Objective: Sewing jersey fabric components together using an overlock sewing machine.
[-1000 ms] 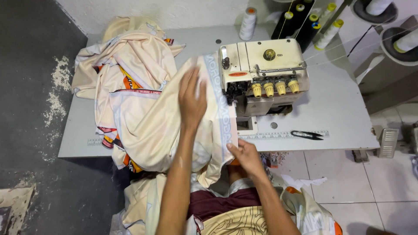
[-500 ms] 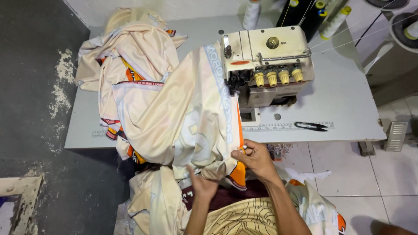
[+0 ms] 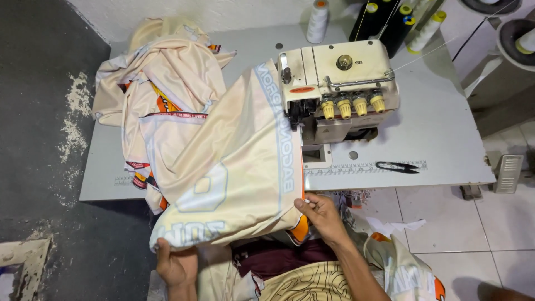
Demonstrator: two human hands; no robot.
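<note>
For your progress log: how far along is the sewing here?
Looks done: a heap of cream garments lies on the table left of the sewing machine. In hand: the left hand and right hand hold the cream cloth leading up to the machine. Left: more fabric in the lap.

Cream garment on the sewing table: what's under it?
Under the cream garment show more cream-and-orange fabric pieces and the grey table. Left hand grips its lower hem, right hand its edge. Anything beneath its middle is covered.
</note>
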